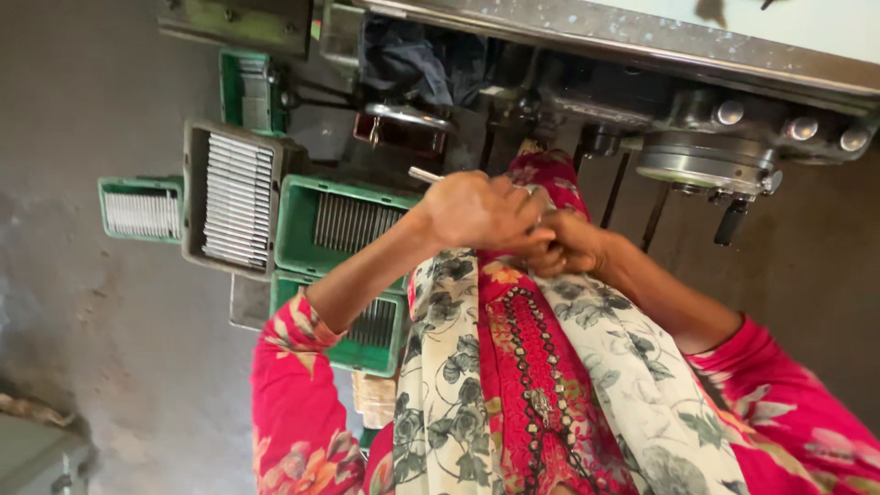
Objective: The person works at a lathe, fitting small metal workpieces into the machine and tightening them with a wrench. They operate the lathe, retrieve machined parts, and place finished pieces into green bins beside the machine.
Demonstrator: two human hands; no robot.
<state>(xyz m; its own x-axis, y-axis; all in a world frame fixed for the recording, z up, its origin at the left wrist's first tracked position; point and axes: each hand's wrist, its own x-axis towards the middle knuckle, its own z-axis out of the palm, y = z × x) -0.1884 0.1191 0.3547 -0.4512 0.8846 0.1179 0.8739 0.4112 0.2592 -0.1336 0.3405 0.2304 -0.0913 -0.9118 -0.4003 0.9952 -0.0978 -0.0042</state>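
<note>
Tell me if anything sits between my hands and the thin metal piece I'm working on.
Nothing visible does. The left hand already grips the thin metal piece, whose end sticks out past the knuckles, and the right hand meets it directly. The green trays of metal strips lie off to the side.

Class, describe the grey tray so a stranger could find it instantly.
Start at the person's left hand and look left to the cluster of trays on the floor. Among the green trays, the grey tray stands tallest, packed with silvery metal strips; it alone is not green.
</note>
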